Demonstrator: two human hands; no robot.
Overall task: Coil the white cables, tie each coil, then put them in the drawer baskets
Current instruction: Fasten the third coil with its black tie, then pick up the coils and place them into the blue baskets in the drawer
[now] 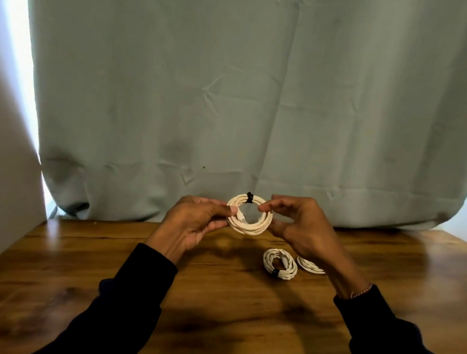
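**A:** Wood is filling the near view, a brown bench (69,289) with two dark sleeves (127,296) reaching forward over it. What is lying closest?

**B:** Two white coils are resting on the bench, a tied coil (280,263) with a black band, and a second coil (310,265) just beside it, partly hidden behind the right wrist, so I cannot tell whether it is tied.

**A:** And further out?

**B:** Both hands are holding a third coil (249,215) above the bench. The left hand (193,225) is pinching its left side between thumb and fingers. The right hand (299,230) is curling round its right side, thumb and forefinger nipping the loops.

**A:** Is it tied?

**B:** A black tie (249,198) is sitting at the top of the ring. I judge the person is finishing or checking it. They should be keeping the loops stacked flat, pulling the tie snug, and tucking the loose plug end inside.

**A:** Behind that?

**B:** A grey-green curtain (238,88) is hanging at the back. No drawer baskets are showing.
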